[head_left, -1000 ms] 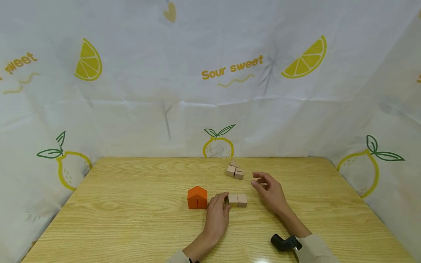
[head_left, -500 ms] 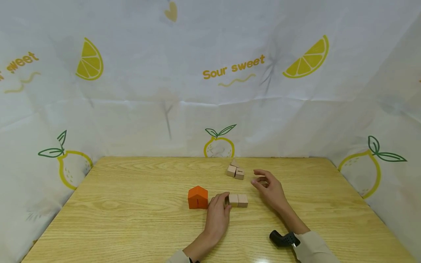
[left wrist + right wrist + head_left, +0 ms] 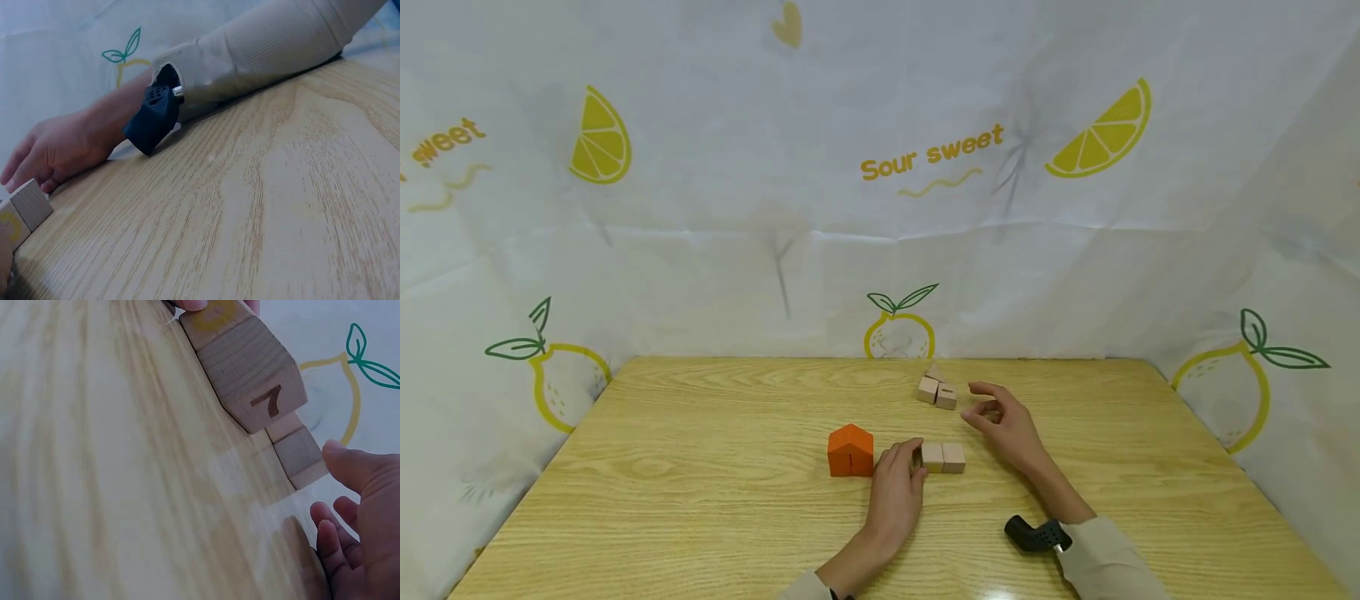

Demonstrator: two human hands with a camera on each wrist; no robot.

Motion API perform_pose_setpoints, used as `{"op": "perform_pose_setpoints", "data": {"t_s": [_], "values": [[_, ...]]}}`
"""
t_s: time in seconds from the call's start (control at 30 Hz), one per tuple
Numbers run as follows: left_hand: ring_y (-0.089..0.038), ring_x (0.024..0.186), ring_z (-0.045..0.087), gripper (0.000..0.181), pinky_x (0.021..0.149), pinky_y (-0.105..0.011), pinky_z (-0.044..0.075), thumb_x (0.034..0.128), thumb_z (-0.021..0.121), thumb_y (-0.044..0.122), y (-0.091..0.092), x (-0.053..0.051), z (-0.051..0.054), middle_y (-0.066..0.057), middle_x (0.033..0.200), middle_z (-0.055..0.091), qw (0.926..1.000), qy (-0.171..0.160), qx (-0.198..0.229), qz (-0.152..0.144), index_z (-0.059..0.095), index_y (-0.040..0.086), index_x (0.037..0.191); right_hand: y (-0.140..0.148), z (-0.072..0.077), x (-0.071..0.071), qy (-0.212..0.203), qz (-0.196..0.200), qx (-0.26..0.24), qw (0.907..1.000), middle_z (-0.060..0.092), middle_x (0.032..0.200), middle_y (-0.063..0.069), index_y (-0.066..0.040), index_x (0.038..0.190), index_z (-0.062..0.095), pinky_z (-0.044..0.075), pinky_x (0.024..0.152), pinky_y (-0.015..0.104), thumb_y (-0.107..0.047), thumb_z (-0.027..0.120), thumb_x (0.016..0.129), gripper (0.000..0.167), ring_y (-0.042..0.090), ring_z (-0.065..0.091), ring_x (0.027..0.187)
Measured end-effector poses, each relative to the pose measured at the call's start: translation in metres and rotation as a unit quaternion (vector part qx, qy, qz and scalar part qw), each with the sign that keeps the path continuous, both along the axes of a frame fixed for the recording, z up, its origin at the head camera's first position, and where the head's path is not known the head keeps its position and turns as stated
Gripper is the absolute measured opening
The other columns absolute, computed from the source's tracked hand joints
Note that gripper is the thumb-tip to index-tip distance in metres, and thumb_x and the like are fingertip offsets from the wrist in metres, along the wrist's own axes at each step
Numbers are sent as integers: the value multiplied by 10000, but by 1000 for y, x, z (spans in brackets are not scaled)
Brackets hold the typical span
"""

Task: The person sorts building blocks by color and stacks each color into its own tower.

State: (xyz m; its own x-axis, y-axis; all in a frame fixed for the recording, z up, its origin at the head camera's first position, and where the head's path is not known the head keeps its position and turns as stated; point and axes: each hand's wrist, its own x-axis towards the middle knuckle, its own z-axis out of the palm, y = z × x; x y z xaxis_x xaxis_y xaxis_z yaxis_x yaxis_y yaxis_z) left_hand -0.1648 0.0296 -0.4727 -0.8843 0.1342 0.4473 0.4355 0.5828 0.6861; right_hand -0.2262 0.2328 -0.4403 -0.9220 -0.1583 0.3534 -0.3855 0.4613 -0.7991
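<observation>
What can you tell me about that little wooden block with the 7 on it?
The block with the 7 is a small, pale cube that looks like bare wood, with grain lines on one side and a dark brown 7 on its right end face. It sits flat on the table at the right end of a row, apparently touching the yellow-marked block on its left. The right hand is near but apart from it.

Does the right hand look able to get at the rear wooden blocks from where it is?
Probably yes: the right hand holds nothing, its fingers are just right of the rear wooden blocks, and nothing shows between.
</observation>
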Motion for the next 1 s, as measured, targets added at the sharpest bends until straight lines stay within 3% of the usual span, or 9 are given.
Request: {"op": "perform_pose_setpoints", "data": {"t_s": [0.17,0.4,1.0], "values": [[-197,940,576,372,791,-322,490,848,701,-7,-1,0,-1,-80,1055,622,10000,13,-20,8,598,0,1205,2,-25,-18,23,27,143,9999,584,1154,195,-38,1346,511,477,666,268,-185,698,894,510,258,596,875],[-207,953,581,372,806,-334,490,845,706,-3,-1,0,2,-84,1060,626,10000,5,-53,64,602,4,1202,-3,-26,-24,44,30,345,9994,569,1241,167,-29,1359,497,471,650,277,-166,704,888,532,232,595,877],[-133,820,538,359,712,-257,482,846,697,-21,0,-1,-1,-58,981,615,10000,61,51,-41,603,-12,1193,-14,-24,-36,-130,-443,694,9965,613,1143,143,-47,1316,552,422,565,299,-158,717,875,484,163,525,674]]}}
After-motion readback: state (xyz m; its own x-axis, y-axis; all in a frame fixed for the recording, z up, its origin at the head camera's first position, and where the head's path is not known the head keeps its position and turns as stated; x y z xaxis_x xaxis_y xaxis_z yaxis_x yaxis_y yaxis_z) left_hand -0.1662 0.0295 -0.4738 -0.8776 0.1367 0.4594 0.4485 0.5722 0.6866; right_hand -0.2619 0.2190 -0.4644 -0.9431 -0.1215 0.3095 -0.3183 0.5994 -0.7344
